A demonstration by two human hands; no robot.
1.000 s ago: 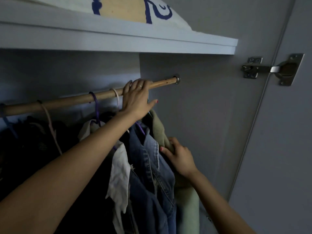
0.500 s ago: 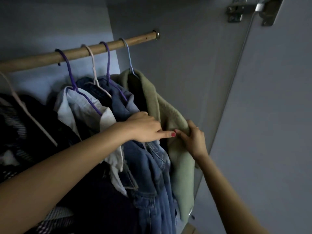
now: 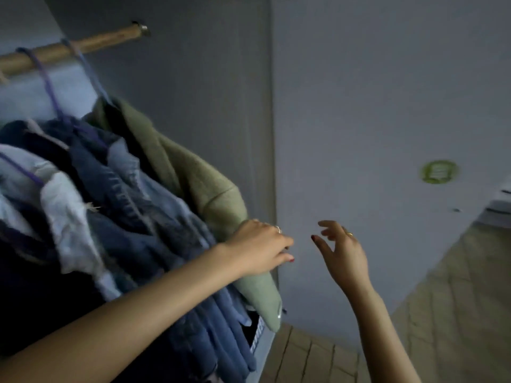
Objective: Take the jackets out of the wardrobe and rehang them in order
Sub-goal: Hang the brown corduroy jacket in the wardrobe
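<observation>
1. Your rightmost jacket, the green jacket, is a soft olive, paler sage at its lower end.
2. Next to it, the denim jackets are mid and dark blue with lighter faded seams.
3. The white shirt further left is off-white.
4. The hangers are purple and pale blue.
5. The rail is light brown wood.
6. The wardrobe door is plain grey-blue, with a round green sticker.
7. The floor is beige herringbone.
8. You wear dark red nail polish on your right hand and left hand.

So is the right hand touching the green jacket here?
Apart. The head view shows the right hand open against the bare door, clear of the green jacket.
</observation>
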